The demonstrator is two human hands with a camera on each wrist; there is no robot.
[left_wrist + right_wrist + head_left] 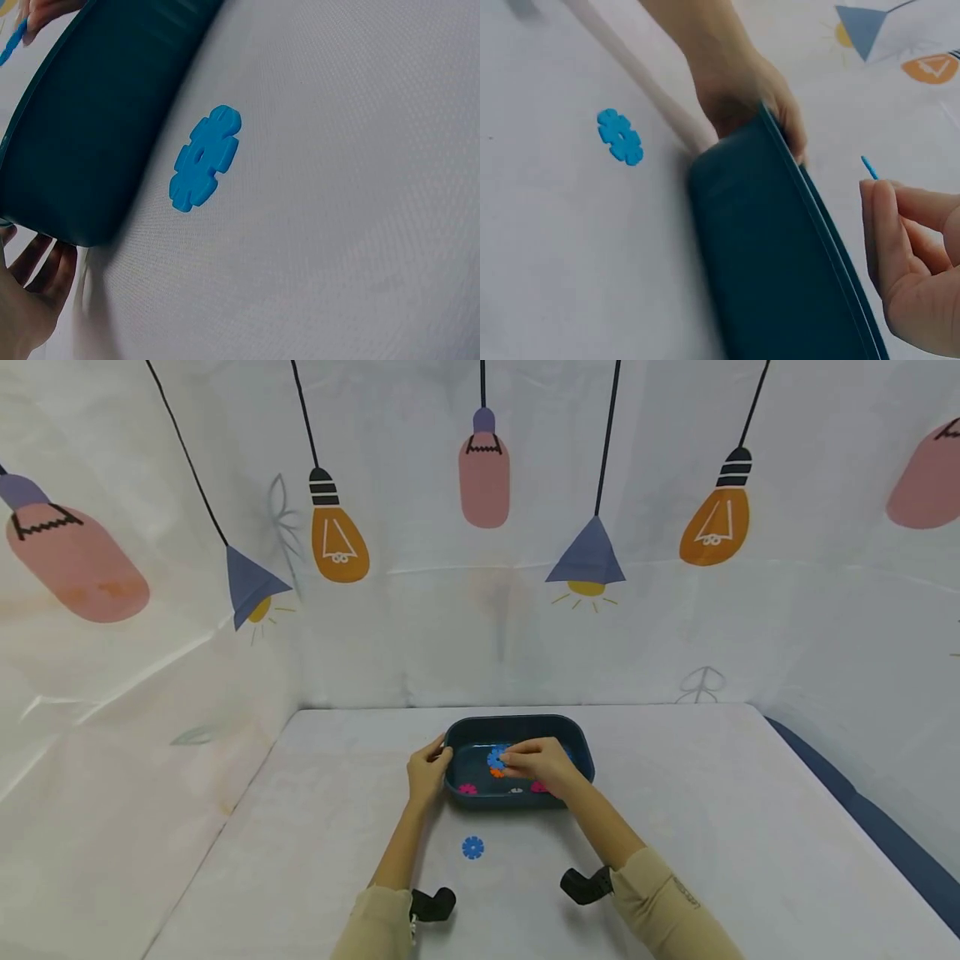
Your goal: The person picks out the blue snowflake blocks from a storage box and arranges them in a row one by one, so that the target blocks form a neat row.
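A dark teal tray (471,767) stands on the white table. My left hand (428,770) grips its left end, the thumb over the rim and the fingers outside the wall. Above the tray's inside, my right hand (545,763) pinches a blue flower-shaped plastic disc (495,757) between thumb and fingertips; in the right wrist view this blue disc (868,167) shows edge-on. An orange disc (497,772) appears just below it. Pink discs (467,789) and a white disc (516,791) lie along the tray's near side. My right forearm hides part of the tray.
Another blue flower-shaped disc (472,847) lies flat on the table (315,852), on the near side of the tray. Behind the table hangs a white sheet (420,643) printed with lamps. Black wrist mounts (433,905) stick out from both forearms.
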